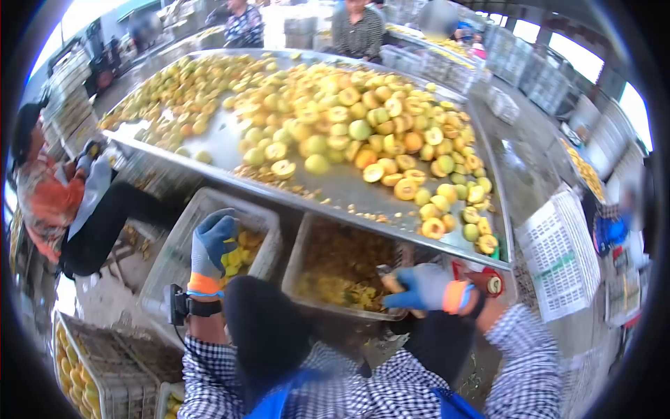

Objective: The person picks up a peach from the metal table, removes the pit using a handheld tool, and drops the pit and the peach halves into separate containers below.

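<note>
My left hand point(215, 243), in a grey and blue glove, hangs over the left crate point(155, 269). Its fingers are loosely curved and apart, close above yellow fruit pieces point(241, 253) in that crate. Over the right edge of the middle crate point(296, 262) is my right hand point(424, 288), also gloved. It is closed on a small tool point(391, 281) with a metal end and a brownish body; its exact kind is blurred. Yellow scraps point(356, 293) lie in the middle crate. Ahead, many halved and whole yellow-green stone fruits point(363, 129) are heaped on a metal table point(335, 185).
A person point(52, 188) in an orange patterned top sits at the left; others sit beyond the table. A crate of yellow fruit point(105, 349) stands at lower left. On the right are a white perforated crate point(558, 251) and, beside my right wrist, a red object point(492, 283).
</note>
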Demonstrator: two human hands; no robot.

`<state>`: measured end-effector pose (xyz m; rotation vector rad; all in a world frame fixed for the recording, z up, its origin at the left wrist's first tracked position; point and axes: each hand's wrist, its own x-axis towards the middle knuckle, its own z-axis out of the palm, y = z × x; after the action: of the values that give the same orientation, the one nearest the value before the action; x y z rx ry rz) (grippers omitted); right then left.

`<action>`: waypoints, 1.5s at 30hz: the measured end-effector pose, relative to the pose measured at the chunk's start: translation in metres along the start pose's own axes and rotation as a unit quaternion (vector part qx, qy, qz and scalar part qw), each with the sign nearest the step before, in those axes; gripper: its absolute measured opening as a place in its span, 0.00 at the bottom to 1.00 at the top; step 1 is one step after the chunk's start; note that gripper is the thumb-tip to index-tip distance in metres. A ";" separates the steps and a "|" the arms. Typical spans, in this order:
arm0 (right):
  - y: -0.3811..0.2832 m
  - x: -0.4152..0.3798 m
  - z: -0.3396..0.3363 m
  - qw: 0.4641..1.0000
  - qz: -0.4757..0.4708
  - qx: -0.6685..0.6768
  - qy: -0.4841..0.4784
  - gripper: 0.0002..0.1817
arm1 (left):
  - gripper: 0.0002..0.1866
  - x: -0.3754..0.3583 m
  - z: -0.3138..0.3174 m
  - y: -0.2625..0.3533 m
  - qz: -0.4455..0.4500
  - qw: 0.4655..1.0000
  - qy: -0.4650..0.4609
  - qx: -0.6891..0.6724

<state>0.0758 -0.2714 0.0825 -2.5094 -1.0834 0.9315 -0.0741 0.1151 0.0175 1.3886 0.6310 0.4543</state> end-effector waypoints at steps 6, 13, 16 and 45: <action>0.014 0.074 0.051 0.910 -0.090 0.402 0.041 0.21 | 0.19 0.055 0.106 0.036 0.041 0.970 -0.155 0.182; 0.048 0.092 0.049 0.744 -0.040 0.667 0.015 0.16 | 0.34 0.187 0.213 0.024 0.025 0.874 -0.156 0.460; 0.057 0.099 0.061 0.719 0.006 0.695 0.005 0.13 | 0.35 0.235 0.231 -0.028 0.119 0.779 -0.137 0.601; 0.079 0.180 0.158 0.957 0.112 0.177 -0.201 0.19 | 0.22 0.044 0.182 -0.033 -0.138 0.948 -0.194 -0.214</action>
<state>0.1110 -0.1991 -0.1560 -2.2246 -0.6528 1.5953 0.0759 0.0007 -0.0095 0.9205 0.3650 0.0764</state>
